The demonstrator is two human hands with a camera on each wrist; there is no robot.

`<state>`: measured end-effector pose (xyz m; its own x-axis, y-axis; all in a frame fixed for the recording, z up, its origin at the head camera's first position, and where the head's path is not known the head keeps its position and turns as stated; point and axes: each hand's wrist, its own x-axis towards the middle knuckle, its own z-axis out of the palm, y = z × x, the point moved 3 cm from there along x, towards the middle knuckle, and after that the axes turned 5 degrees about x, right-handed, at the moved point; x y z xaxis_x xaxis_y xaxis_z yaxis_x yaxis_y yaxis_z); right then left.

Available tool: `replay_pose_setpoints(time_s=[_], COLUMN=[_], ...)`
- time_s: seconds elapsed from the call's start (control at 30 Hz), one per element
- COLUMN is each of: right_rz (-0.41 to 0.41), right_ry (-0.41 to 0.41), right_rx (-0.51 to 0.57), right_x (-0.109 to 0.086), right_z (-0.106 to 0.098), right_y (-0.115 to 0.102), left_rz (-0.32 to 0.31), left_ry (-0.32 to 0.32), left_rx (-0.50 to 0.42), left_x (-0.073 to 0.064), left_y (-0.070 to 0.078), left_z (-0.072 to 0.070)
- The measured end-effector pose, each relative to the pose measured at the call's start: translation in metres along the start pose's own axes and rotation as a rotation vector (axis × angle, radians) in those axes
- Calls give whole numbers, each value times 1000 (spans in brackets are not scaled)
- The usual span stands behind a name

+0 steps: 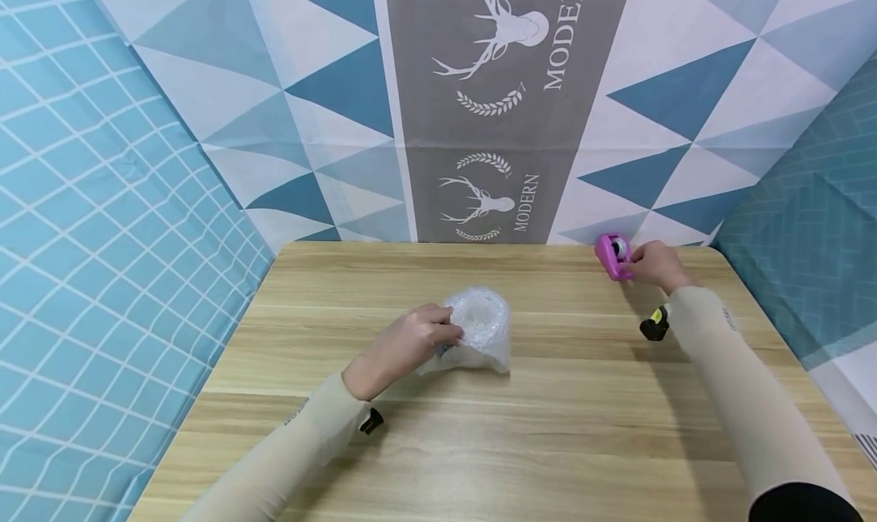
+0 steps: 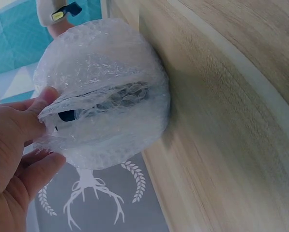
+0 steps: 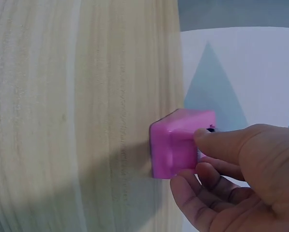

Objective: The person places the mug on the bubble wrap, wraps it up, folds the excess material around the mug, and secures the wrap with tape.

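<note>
On the middle of the table sits a bundle of clear bubble wrap [image 1: 482, 316], rounded on top. In the left wrist view the wrap [image 2: 105, 58] has an open fold, and something dark shows inside; its kind is hidden. My left hand [image 1: 418, 335] pinches the loose edge of that fold on the bundle's left side. At the table's far right edge stands a pink tape dispenser [image 1: 610, 259] with a tape roll in it. My right hand [image 1: 659, 265] grips the dispenser's right end between thumb and fingers. The right wrist view shows the thumb on the pink body [image 3: 180, 145].
A wooden table [image 1: 548, 438] lies under both hands. Behind it rises a patterned wall cloth [image 1: 473, 126], with blue grid cloth [image 1: 123, 240] at the left and teal cloth [image 1: 808, 225] at the right. Each wrist carries a small black device.
</note>
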<state>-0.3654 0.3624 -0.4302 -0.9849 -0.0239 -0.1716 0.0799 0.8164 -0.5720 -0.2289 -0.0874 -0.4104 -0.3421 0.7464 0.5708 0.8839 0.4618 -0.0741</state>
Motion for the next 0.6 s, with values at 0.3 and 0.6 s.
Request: replay_pose_setpoints(time_s=[0.3, 0.6], right_rz=[-16, 41], right_ry=[43, 56], right_rx=[6, 62], right_x=[4, 2], right_z=[2, 6], right_y=[3, 5], left_rz=[-24, -9], left_ry=[-21, -16], left_rx=[-14, 4], left_x=[1, 1], left_y=[1, 1], left_z=[-1, -1])
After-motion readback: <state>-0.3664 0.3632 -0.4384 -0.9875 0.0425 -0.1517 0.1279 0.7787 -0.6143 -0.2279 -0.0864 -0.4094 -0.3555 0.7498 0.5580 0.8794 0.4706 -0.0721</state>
